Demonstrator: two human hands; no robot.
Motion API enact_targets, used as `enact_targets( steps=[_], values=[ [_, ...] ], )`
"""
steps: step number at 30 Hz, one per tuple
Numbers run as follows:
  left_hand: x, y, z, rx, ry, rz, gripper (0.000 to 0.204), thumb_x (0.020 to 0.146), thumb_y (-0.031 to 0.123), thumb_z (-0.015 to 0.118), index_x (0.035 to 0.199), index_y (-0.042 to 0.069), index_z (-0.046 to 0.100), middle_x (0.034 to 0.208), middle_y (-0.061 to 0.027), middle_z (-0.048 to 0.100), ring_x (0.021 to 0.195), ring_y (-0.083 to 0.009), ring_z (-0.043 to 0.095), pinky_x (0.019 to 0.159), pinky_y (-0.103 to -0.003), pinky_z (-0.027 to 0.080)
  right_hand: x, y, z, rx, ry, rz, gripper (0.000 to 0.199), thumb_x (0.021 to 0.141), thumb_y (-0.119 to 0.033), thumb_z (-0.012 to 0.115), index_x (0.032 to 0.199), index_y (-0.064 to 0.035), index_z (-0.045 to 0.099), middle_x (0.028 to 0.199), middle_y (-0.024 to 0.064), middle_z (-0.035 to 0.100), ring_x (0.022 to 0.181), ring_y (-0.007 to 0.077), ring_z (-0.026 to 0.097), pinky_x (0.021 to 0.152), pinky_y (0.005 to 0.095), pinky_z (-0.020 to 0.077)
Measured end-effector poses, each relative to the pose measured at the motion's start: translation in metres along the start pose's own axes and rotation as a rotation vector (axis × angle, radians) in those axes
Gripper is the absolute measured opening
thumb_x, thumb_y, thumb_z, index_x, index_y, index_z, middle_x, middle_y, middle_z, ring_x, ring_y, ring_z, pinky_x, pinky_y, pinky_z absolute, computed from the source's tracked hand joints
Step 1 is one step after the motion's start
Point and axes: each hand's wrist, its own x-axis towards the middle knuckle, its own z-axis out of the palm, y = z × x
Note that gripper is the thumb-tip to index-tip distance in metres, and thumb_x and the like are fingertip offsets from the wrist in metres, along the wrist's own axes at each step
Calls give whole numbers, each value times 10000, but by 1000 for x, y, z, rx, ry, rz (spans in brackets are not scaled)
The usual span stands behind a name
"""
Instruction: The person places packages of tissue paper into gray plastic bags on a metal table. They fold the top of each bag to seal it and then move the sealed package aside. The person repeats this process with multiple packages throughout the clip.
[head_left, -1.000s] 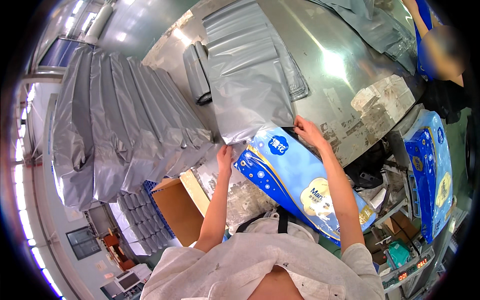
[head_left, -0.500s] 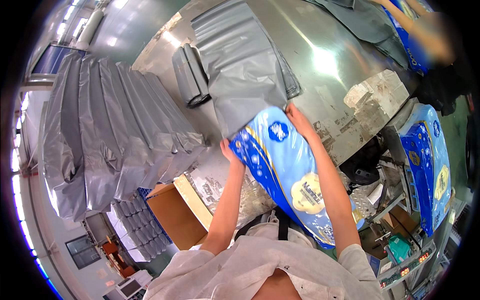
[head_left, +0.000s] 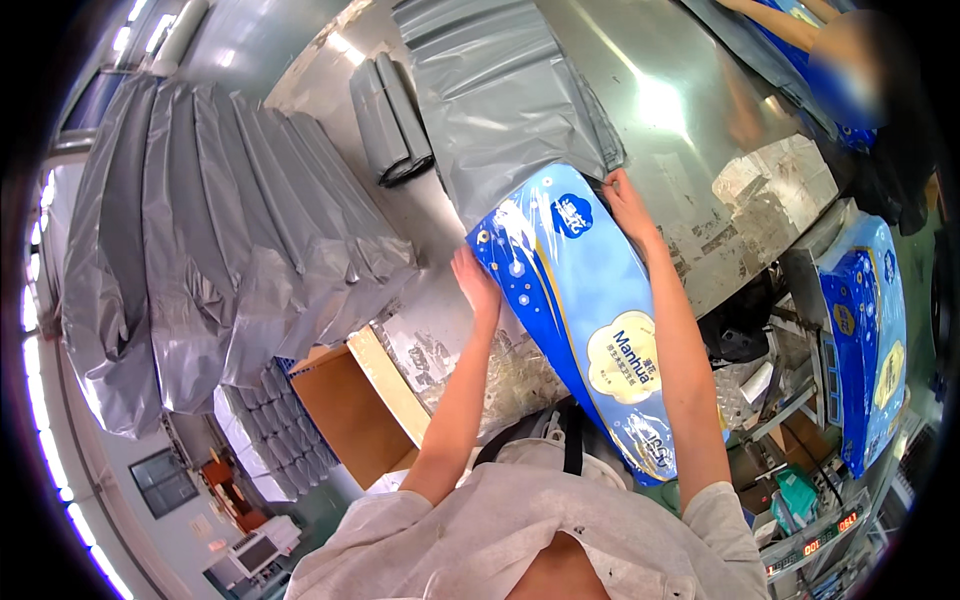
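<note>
A long plastic-wrapped pack of tissue paper (head_left: 585, 265), light and dark blue, lies slanting from my waist to the far side. Its far end meets the mouth of a flat grey plastic bag (head_left: 505, 95) on top of a stack; how far it reaches inside is hidden. My left hand (head_left: 477, 282) rests against the pack's dark blue left side, fingers stretched out. At the far right corner, my right hand (head_left: 630, 208) has its fingers closed on the bag's edge, and my right forearm runs along the pack's right side.
Folded grey bags (head_left: 390, 120) lie left of the stack on the metal table (head_left: 690, 215). More grey bags (head_left: 200, 230) hang over the left side. An open cardboard box (head_left: 350, 405) stands below. Another blue pack (head_left: 865, 340) sits at right; a co-worker's arm (head_left: 780, 22) shows far right.
The pack's far end has shifted farther from me, against the bag's mouth. My left hand's fingers have straightened along its side; my right hand has moved slightly up and right.
</note>
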Motion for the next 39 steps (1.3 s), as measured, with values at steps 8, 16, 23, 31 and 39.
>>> enact_targets(
  steps=[8,16,23,31,39],
  values=[
    [-6,-35,-30,-197,-271,-148,201,913,97,555,1102,28,569,996,-173,631,894,-394,635,761,-448,509,6,-9,7,-75,-62,48,234,961,-241,488,1118,-67,485,923,216,637,881,328,623,772,431,476],
    [-32,-17,2,-698,-166,-524,300,908,117,593,1195,31,578,1079,-169,685,960,-260,667,829,-352,503,3,16,19,173,-178,18,295,941,-214,554,1175,-46,490,1132,165,617,1024,238,592,916,360,456],
    [21,-54,-51,-113,-808,180,290,816,76,671,1101,47,628,1077,-201,670,974,-383,639,788,-446,520,-6,16,14,182,-207,-15,388,912,2,545,1279,-87,457,795,21,618,717,81,546,672,247,439],
    [-40,-25,-36,-296,-318,-185,221,823,81,661,1036,28,639,897,-213,693,855,-411,669,711,-461,527,-11,-10,13,-36,-71,-114,383,876,-53,568,1254,-84,520,994,130,654,908,259,617,844,362,478],
    [-27,13,-39,-441,-198,-338,387,879,113,614,1218,20,451,820,-220,687,777,-417,671,645,-466,513,-36,-81,-3,42,111,-363,407,865,-132,647,1260,-68,578,1244,143,598,1131,309,576,954,362,465]
  ],
)
